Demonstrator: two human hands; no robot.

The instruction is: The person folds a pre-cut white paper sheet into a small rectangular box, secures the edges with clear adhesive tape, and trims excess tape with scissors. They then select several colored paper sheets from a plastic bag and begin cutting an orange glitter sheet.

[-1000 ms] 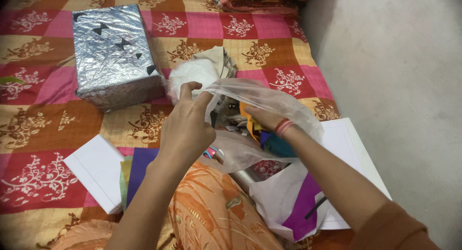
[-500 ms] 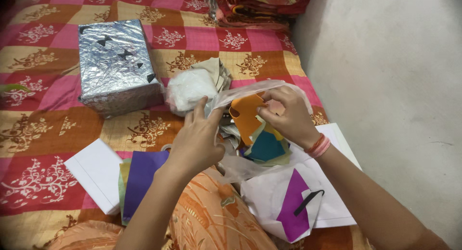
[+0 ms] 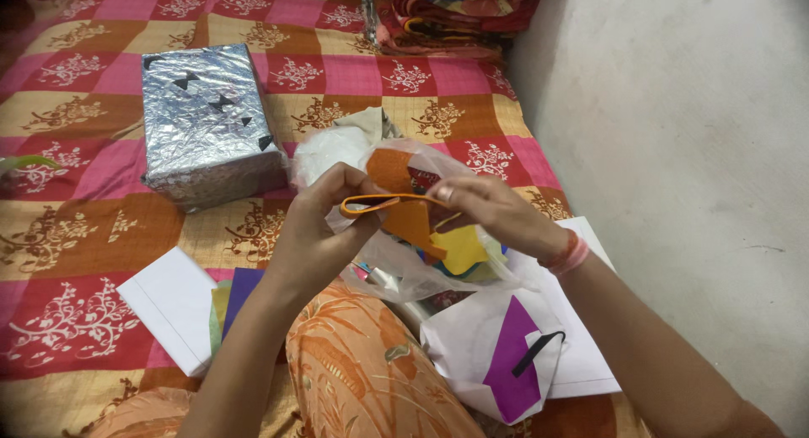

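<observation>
Both hands meet over the person's lap, above the bed (image 3: 253, 227), well away from its right edge by the wall. The left hand (image 3: 316, 227) and right hand (image 3: 497, 210) each pinch shut on one orange paper scrap (image 3: 396, 204), held above a clear plastic bag (image 3: 396, 269).

Orange paper scrap (image 3: 396, 209) now between both hands

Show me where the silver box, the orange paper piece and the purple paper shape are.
silver box (image 3: 206, 109), head view, middle of its foil top.
orange paper piece (image 3: 411, 223), head view, lower part between the hands.
purple paper shape (image 3: 516, 358), head view, its centre.
</observation>
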